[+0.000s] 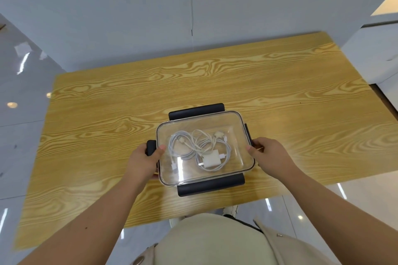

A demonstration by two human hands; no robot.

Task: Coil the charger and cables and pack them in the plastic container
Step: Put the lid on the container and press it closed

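Plastic container (238,129) sits on the bench (280,84), near-centre and close to the near edge. Clear body. Glare on top suggests a clear lid is on, can't fully confirm.

Contents, seen through the plastic:
- white charger (210,159) at about 5 o'clock of the container's middle, lying flat
- one cable coil (217,142) looped round the charger, strands running up toward 12 o'clock, connectors near the 1 o'clock corner
- second cable coil (182,146) at 9 o'clock of the charger, just beside the first, one plug end trailing toward the 7 o'clock corner

Coils are loose and touch or overlap in the middle.

Four black latches: 12 o'clock latch (196,111) and 6 o'clock latch (211,184) both flare outward. 9 o'clock latch (150,146) and 3 o'clock latch (247,133) are partly covered by the hands.

Left hand (144,161) is at the container's 9 o'clock side. Thumb lies on the top rim, fingers curl round the side and latch, so it grips the container.

Right hand (269,155) is at 3 o'clock. Thumb tip is on the rim, fingers wrap down the side and are mostly hidden. It also grips the container.

Neither hand touches the charger or cables. Plastic is between them.

Outward: wood-grain benchtop, glossy pale floor (21,97) at 9 o'clock, grey wall (129,6) at 12 o'clock, person's beige garment (215,243) at 6 o'clock.
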